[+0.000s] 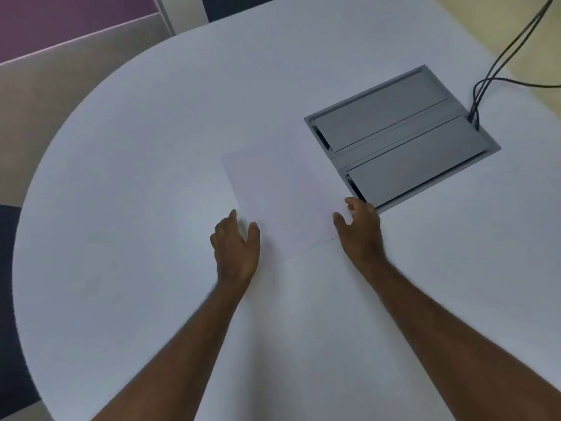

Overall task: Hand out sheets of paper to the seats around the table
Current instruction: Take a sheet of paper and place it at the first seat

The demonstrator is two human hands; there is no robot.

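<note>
Paper (282, 202): flat on table (121, 208), centre, just left of the grey cable box (400, 138).
Left hand (236, 247): open, at near-left edge.
Right hand (361, 232): open, at near-right corner — nothing gripped.
Risk: sheet may slide or crease — pale on pale, thin edge.

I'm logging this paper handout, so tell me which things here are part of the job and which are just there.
Part of the job:
sheet of paper
left hand
right hand
table

Just there:
grey cable box
black cables
</note>
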